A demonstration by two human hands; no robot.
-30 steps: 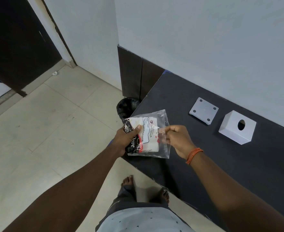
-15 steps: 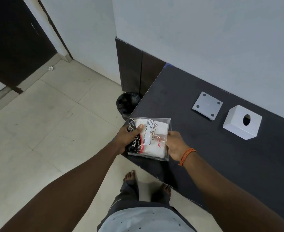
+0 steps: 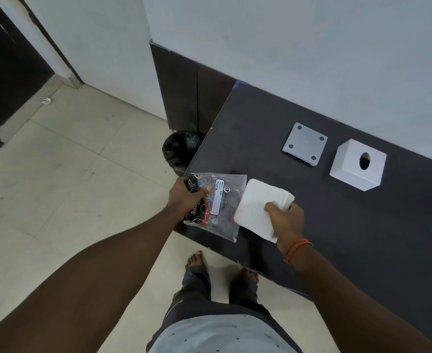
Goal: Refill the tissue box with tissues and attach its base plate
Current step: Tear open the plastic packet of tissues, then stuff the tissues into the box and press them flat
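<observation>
Left hand [image 3: 184, 200] pinches the plastic wrapper [image 3: 218, 207] w/ thumb on top; right hand [image 3: 284, 220] fingers clamped on the tissue stack [image 3: 256, 207] just beside it — tissue box [image 3: 357, 165] & base plate [image 3: 304, 143] lie apart on the dark table [image 3: 362, 238], near the wall.

Non-task stuff: dark table, bin, door, floor.
Black-lined bin [image 3: 181, 151] on the tiled floor [image 3: 69, 161], just beyond the left hand, against the dark table [image 3: 362, 225] edge. Dark door [image 3: 3, 72] far up-left of that hand; small white scrap [image 3: 46, 100] near its threshold.
</observation>
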